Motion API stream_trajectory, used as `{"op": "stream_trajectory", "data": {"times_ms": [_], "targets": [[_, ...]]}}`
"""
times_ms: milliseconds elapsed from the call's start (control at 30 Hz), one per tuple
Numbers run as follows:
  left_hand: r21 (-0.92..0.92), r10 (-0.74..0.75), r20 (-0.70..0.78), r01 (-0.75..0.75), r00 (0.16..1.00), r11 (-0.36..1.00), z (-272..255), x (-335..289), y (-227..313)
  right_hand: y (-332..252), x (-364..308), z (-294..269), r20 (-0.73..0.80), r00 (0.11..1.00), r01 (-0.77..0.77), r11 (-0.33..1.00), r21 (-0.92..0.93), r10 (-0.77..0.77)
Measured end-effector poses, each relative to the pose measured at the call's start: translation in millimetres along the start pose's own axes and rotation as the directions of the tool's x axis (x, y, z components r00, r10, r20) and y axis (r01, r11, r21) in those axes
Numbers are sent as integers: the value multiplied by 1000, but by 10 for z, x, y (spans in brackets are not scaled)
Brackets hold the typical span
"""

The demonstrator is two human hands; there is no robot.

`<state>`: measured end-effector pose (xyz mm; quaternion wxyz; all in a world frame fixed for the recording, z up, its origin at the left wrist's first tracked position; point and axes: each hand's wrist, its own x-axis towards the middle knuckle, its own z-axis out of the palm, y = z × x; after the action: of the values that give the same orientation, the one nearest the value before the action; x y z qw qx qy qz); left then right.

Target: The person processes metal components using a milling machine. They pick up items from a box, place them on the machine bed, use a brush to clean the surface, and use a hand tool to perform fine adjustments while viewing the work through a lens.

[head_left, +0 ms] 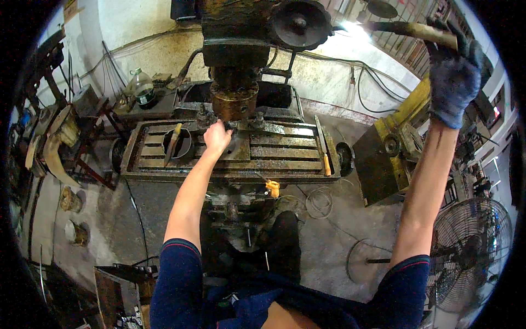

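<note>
My left hand [218, 138], bare, reaches over the slotted milling machine table [274, 176]. Its fingers are closed just below the spindle head [234, 103], by dark metal parts; what they hold, if anything, is hidden. High at the right, my right hand [453, 85] wears a dark glove. It is wrapped round the tan end of a long lever handle [411, 30]. Left of my bare hand, a round black pan [186, 145] sits on the table with a yellow-handled brush [174, 141] lying across it.
A file with a wooden handle [327, 163] lies along the table's right end. A yellow air gun [272, 187] hangs at the front edge. A large fan [471, 252] stands at right, a yellow-green machine cabinet [383, 148] behind it. Behind the left end stands a clear jug [143, 90].
</note>
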<state>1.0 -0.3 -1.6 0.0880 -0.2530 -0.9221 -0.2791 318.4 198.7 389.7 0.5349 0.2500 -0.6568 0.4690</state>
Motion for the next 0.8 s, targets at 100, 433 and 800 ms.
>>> {"op": "stream_trajectory", "data": {"times_ms": [100, 433, 800], "targets": [[47, -40, -9, 40, 999, 998, -71, -46, -188, 215, -377, 113, -61, 997, 45, 996, -83, -50], [27, 17, -34, -16, 999, 1000, -63, -72, 22, 295, -1473, 256, -160, 982, 67, 976, -210, -101], [-199, 121, -79, -134, 990, 971, -569, -377, -272, 264, -1606, 517, -248, 968, -20, 982, -190, -28]]}}
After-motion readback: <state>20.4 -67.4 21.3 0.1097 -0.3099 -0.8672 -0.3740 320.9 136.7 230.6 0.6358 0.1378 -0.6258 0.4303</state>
